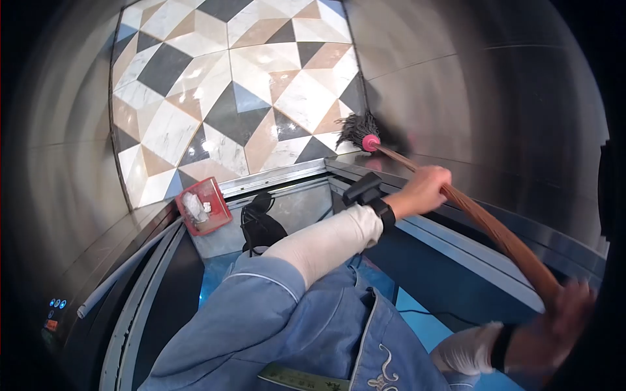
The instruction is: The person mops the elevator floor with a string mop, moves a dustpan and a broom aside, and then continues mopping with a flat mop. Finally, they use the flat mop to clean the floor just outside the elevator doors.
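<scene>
A mop with dark grey strands [358, 132], a pink collar and a brown wooden handle [499, 234] slants across the right side. The strands lie on the tiled floor against the right-hand metal wall. My left hand [424, 192] is closed round the upper-middle of the handle, and a black device is strapped at that wrist. Farther down the handle, at its near end, my right hand [554, 326] grips it, somewhat blurred by motion.
A red dustpan [220, 203] holding white scraps sits at the doorway's left corner, its pale handle [130, 266] leaning toward me. Metal door tracks [280, 174] cross the threshold. My black shoe [261, 225] stands beside them. Metal walls flank the patterned tile floor [235, 98].
</scene>
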Action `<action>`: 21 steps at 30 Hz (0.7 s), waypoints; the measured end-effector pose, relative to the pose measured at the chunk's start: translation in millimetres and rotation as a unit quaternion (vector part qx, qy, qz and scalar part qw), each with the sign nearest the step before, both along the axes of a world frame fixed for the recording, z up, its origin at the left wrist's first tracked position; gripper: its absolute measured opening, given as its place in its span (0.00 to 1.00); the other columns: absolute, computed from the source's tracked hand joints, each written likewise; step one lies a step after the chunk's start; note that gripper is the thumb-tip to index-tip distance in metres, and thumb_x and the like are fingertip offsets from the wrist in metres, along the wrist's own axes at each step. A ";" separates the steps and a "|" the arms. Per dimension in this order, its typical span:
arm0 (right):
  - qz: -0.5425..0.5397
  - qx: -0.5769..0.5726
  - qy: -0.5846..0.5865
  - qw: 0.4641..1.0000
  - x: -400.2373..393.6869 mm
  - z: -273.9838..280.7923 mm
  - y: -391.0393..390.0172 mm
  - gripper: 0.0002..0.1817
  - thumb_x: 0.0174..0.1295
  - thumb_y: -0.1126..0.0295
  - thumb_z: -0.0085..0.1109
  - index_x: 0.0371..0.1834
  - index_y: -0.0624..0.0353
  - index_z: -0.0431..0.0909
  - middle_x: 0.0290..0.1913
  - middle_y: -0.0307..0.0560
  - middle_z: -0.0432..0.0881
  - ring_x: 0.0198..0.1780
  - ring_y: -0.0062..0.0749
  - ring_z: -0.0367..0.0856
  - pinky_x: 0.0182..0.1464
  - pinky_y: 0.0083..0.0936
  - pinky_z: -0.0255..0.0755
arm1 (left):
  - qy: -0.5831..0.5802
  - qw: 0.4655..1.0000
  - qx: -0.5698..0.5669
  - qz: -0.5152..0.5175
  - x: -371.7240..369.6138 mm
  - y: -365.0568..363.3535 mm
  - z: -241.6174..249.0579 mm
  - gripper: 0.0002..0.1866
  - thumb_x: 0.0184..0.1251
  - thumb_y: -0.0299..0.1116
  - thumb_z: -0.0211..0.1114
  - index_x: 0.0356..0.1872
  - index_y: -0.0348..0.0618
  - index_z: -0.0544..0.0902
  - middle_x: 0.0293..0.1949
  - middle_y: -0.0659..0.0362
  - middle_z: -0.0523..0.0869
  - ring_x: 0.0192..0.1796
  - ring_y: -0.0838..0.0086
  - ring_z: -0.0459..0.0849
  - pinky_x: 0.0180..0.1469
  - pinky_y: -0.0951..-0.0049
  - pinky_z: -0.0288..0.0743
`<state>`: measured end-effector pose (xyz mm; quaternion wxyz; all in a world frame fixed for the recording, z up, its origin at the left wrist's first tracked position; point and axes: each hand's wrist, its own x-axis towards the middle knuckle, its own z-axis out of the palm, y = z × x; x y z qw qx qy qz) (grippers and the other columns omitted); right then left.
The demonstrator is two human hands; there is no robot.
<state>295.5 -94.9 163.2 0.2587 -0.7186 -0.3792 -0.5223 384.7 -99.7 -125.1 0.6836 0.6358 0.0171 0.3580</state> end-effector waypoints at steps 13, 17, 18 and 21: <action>0.245 -0.028 0.459 0.854 39.0 -62.4 -69.3 0.15 0.69 0.61 0.36 0.34 0.57 0.72 0.09 0.31 0.55 0.13 0.14 0.55 0.21 0.13 0.58 | 0.232 0.959 0.118 -0.109 -55.7 24.4 -79.4 0.04 0.39 0.24 0.62 0.20 0.39 0.77 0.26 0.51 0.80 0.38 0.55 0.77 0.40 0.59 0.72; 0.177 0.070 0.490 0.851 38.8 -55.0 -99.3 0.14 0.69 0.62 0.38 0.31 0.55 0.71 0.09 0.30 0.53 0.12 0.12 0.52 0.21 0.11 0.56 | 0.276 0.937 0.136 -0.166 -83.0 21.2 -74.0 0.03 0.39 0.24 0.60 0.20 0.38 0.77 0.25 0.50 0.80 0.38 0.55 0.78 0.38 0.58 0.72; 0.176 0.071 0.492 0.850 38.7 -55.4 -106.2 0.14 0.69 0.62 0.38 0.31 0.55 0.71 0.09 0.30 0.53 0.12 0.12 0.52 0.21 0.11 0.56 | 0.286 0.930 0.150 -0.172 -91.2 22.0 -72.5 0.03 0.40 0.25 0.59 0.20 0.38 0.78 0.25 0.49 0.80 0.38 0.54 0.78 0.38 0.58 0.72; 0.131 0.183 0.539 0.812 34.5 -68.1 -120.8 0.12 0.69 0.65 0.37 0.31 0.56 0.68 0.10 0.29 0.50 0.13 0.11 0.50 0.22 0.11 0.54 | 0.300 0.923 0.161 -0.180 -121.1 20.8 -83.0 0.04 0.41 0.27 0.60 0.21 0.39 0.77 0.24 0.49 0.78 0.37 0.55 0.78 0.37 0.58 0.71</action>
